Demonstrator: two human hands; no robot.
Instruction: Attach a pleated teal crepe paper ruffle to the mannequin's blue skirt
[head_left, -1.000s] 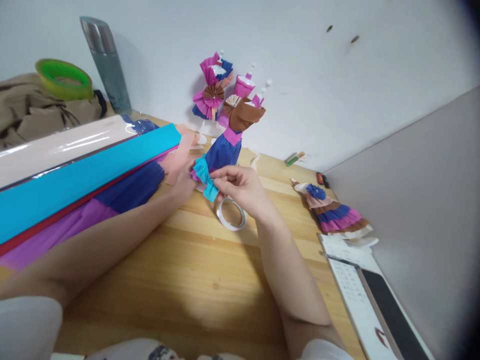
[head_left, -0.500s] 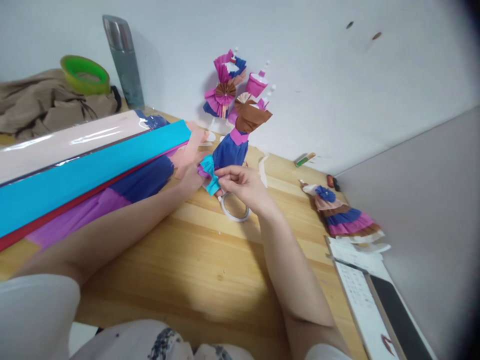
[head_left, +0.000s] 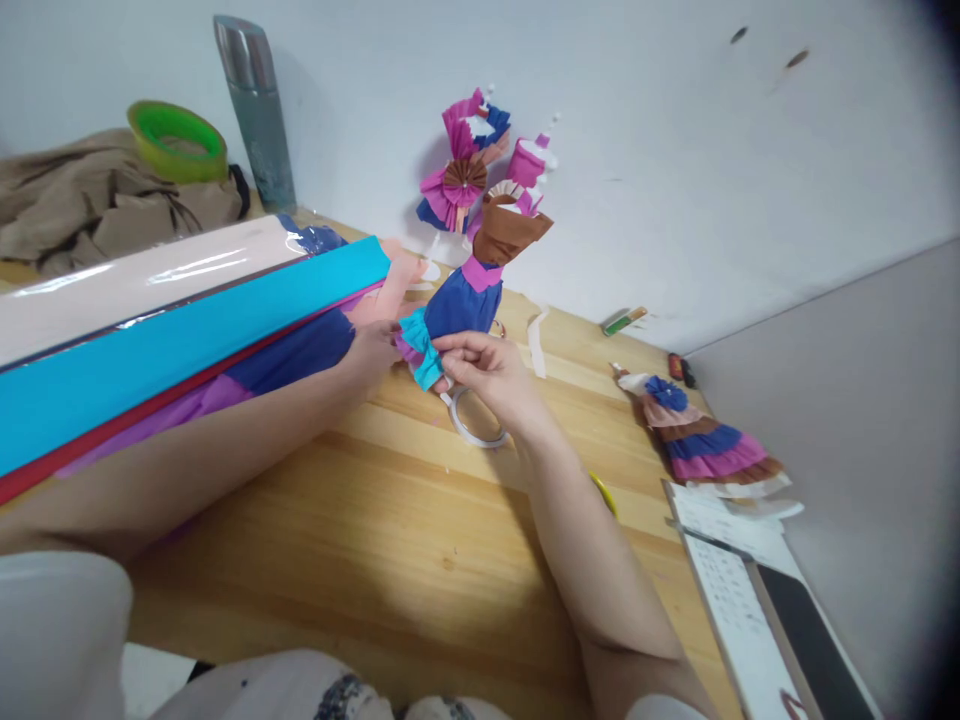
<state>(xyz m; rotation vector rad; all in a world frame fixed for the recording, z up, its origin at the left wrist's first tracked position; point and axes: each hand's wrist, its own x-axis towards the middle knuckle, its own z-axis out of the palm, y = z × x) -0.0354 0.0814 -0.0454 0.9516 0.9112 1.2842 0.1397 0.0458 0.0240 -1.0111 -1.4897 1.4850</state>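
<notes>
A paper doll dress (head_left: 463, 300) stands on the wooden table (head_left: 390, 540), with a blue skirt, magenta waist and brown top. At its hem is a turquoise crepe ruffle (head_left: 420, 346) over a purple layer. My right hand (head_left: 480, 368) pinches the ruffle with its fingers closed. My left hand (head_left: 375, 345) presses against the hem from the left side, its fingers mostly hidden behind the dress. A white tape roll (head_left: 475, 420) lies just under my right hand.
Rolls of crepe paper (head_left: 172, 330) in pink, turquoise, red, purple and blue lie at the left. Another paper dress (head_left: 472, 170) stands by the wall. A finished layered dress (head_left: 705, 445) lies at right, near a tablet (head_left: 795, 620). A flask (head_left: 256, 105), green ring (head_left: 176, 135) and cloth sit at back left.
The view has shifted slightly, and my right hand's fingers have worked a little along the turquoise ruffle. Both hands stay at the dress hem.
</notes>
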